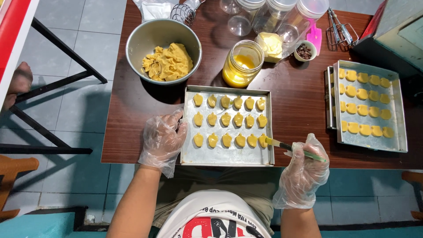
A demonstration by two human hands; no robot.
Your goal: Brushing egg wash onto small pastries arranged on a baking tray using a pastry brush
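Gloved in thin clear plastic, the right hand (303, 169) is closed around a green-handled brush (293, 149) whose yellow tip touches the last cookie (263, 140) in the near row of the baking tray (227, 155). The left hand (163, 140), also gloved, rests loosely curled against the tray's left rim. Three rows of small shaped dough pieces fill the tray's far part; all look glossy yellow, so the glazing seems nearly finished here. Beyond, a glass jar (243, 64) holds yellow liquid, and a metal bowl (163, 50) still holds a lump of dough. A second tray (369, 107) to the right is full.
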